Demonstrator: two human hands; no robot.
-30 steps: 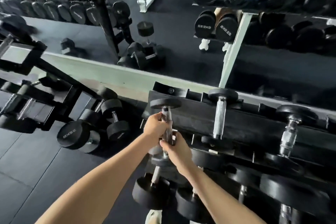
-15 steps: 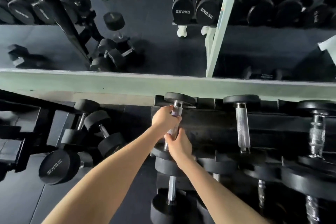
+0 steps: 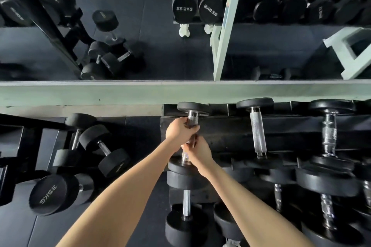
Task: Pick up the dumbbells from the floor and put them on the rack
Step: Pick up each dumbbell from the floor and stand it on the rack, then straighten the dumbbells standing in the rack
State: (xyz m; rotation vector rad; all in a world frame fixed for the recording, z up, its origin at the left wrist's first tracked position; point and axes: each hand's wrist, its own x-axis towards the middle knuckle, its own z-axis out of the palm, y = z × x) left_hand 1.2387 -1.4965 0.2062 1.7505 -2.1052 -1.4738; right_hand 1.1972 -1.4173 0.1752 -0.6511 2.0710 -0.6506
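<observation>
The left hand (image 3: 181, 130) and the right hand (image 3: 197, 150) both curl round the handle of the dumbbell (image 3: 192, 117), which lies across the rack's (image 3: 226, 128) top tier at centre frame. A neighbouring dumbbell (image 3: 256, 132) lies just to the right. At lower left, loose dumbbells (image 3: 50, 192) crowd the dark floor (image 3: 140, 138). A mirror (image 3: 160, 46) fills the upper frame.

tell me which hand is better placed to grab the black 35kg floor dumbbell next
Left hand, probably: the black round-headed 35kg dumbbell lies on the floor to its left, while the right hand would cross over. Both grip the racked dumbbell's chrome handle.
</observation>
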